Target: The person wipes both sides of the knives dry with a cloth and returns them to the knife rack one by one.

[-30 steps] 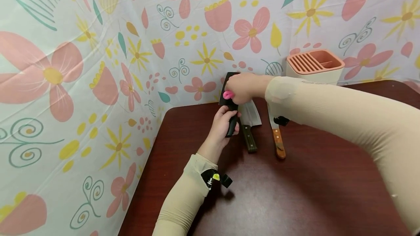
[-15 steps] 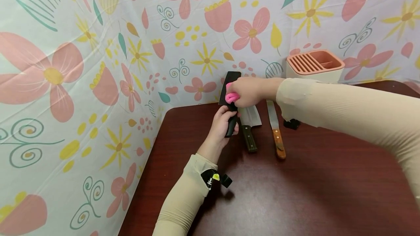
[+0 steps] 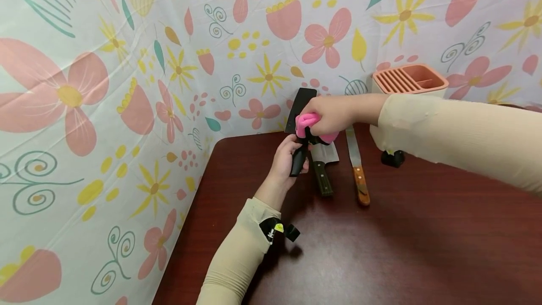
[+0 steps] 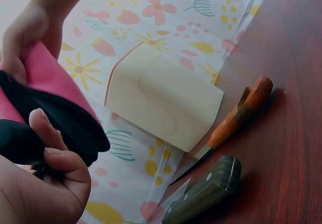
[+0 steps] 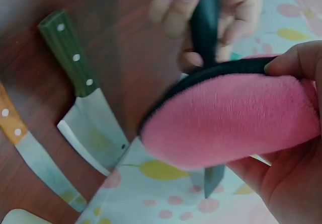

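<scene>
My left hand (image 3: 282, 164) grips the handle of a black cleaver (image 3: 301, 102), whose blade points up and away toward the patterned backdrop. In my right hand (image 3: 334, 113) is a pink fuzzy cleaning pad (image 5: 231, 118) with a black edge, pinched between thumb and fingers. It overlaps the lower blade near the handle; in the right wrist view a blade tip shows below the pad. Just right of my left hand lies a second cleaver (image 5: 95, 128) with a green handle. Beside that rests a narrow long-bladed knife (image 3: 360, 185) with an orange-brown wooden handle.
A cream holder (image 4: 166, 93) with a slotted coral top stands at the back of the dark red-brown table (image 3: 381, 248), behind my right forearm. Floral fabric (image 3: 169, 131) hangs along the left and back edges.
My right hand has shifted right and slightly down along the black cleaver toward its handle, exposing more pink pad. The blade has tilted slightly right; my left hand keeps its grip.
</scene>
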### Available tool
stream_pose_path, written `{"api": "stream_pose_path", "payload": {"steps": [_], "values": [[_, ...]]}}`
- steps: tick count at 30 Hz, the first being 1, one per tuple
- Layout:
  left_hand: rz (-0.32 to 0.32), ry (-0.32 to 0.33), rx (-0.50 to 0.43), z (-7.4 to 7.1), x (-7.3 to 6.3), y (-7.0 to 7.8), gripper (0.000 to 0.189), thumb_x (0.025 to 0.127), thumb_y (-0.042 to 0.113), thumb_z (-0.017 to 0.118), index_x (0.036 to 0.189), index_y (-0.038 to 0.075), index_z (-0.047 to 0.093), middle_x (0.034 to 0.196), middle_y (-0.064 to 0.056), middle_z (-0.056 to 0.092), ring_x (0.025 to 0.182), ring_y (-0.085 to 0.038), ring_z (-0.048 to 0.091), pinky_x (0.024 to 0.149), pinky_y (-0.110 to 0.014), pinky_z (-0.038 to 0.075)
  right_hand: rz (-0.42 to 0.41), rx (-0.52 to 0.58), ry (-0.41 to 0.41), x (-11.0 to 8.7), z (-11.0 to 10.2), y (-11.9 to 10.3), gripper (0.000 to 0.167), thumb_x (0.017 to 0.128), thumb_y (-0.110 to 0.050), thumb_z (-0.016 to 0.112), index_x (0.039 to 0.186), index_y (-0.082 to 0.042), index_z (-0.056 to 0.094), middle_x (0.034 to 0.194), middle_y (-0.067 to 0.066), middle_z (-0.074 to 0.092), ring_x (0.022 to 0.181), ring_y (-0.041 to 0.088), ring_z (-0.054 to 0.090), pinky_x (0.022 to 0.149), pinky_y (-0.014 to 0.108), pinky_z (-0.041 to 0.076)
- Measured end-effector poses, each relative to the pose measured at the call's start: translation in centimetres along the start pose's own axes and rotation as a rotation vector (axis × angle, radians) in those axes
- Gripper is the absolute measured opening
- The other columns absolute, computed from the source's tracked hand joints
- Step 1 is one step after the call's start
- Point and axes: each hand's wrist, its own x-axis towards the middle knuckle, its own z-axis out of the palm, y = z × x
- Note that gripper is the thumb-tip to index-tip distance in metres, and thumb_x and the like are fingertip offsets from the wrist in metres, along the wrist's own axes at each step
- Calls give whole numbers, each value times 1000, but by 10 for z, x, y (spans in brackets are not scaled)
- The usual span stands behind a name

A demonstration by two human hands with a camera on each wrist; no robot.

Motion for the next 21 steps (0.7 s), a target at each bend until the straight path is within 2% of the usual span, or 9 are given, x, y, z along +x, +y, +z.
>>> {"api": "stream_pose_path", "payload": {"steps": [3, 7, 11, 14, 16, 18, 21], "values": [[2, -7, -10, -2, 0, 2, 27, 105, 16, 33, 122, 11, 53, 97, -5, 61, 43, -8, 53, 46, -23, 44, 7, -22, 34, -5, -13, -2, 32, 86, -3, 56, 107, -18, 76, 64, -6, 31, 58, 8, 27, 57, 24, 33], [4, -18, -22, -3, 0, 3, 31, 109, 19, 31, 132, 8, 49, 100, -5, 62, 44, -8, 54, 46, -22, 44, 56, -76, 88, -13, -38, -3, 36, 86, -4, 55, 108, -23, 77, 70, -4, 40, 63, 8, 29, 61, 24, 32], [2, -28, -26, -3, 1, 3, 32, 110, 17, 30, 135, 7, 47, 99, -3, 63, 46, -8, 56, 48, -22, 45, 117, -142, 176, -19, -67, 0, 33, 87, -6, 53, 106, -19, 77, 71, -3, 45, 63, 9, 37, 61, 25, 34], [-3, -36, -22, -2, 0, 2, 35, 111, 17, 31, 141, 8, 47, 100, -3, 64, 47, -8, 57, 49, -22, 47, 173, -238, 266, -17, -87, 4, 16, 87, -9, 53, 93, -10, 68, 71, 0, 40, 64, 14, 39, 61, 28, 36], [-10, -46, -17, -1, 0, 2, 38, 111, 19, 32, 145, 10, 46, 102, -3, 65, 48, -8, 59, 50, -22, 49, 213, -302, 308, -13, -96, 8, 6, 86, -11, 50, 83, -7, 54, 69, 1, 35, 63, 17, 38, 61, 30, 34], [-16, -57, -19, 0, 0, 2, 40, 112, 19, 32, 150, 12, 44, 104, -3, 66, 49, -8, 61, 51, -22, 51, 242, -343, 340, -7, -102, 13, 11, 86, -12, 48, 77, -8, 43, 68, 2, 35, 63, 20, 39, 63, 32, 34], [-25, -68, -33, 1, -1, 1, 42, 112, 20, 33, 154, 15, 41, 106, -4, 66, 50, -7, 62, 52, -21, 53, 274, -355, 355, 4, -104, 17, 13, 87, -12, 46, 77, -8, 38, 65, 2, 34, 63, 22, 42, 65, 34, 36]]}}
